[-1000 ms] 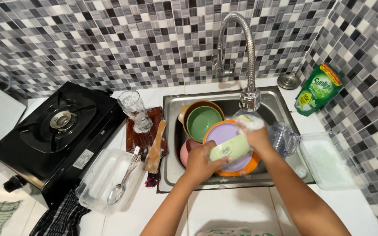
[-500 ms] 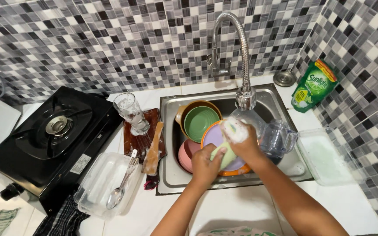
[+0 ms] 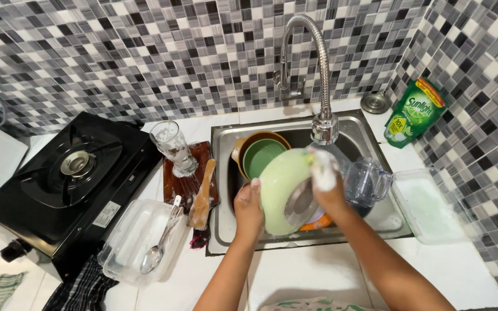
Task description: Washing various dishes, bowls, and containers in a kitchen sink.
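Over the steel sink point(image 3: 370, 124), left hand point(image 3: 249, 206) grips rim of a pale green round plate point(image 3: 280, 187), fingers closed on its edge, plate tilted on edge w/ underside facing cam. Right hand point(image 3: 327, 187) curled round a soapy whitish sponge point(image 3: 324, 171), pressed to plate's right side, just below chrome gooseneck tap point(image 3: 323, 124). Behind plate, in the basin: green bowl nested in brown bowl point(image 3: 263, 154); orange dish edge point(image 3: 318, 222) shows under plate. Clear plastic jug point(image 3: 367, 181) just right of right hand. Table left of sink: wooden board point(image 3: 191, 184) w/ clear glass point(image 3: 171, 147) and wooden spatula point(image 3: 202, 198); clear plastic tub point(image 3: 131, 247) holding a metal spoon point(image 3: 159, 247); black gas stove point(image 3: 67, 184). Green soap pouch point(image 3: 413, 112) leans at tiled wall, clear lid point(image 3: 430, 207) near it.
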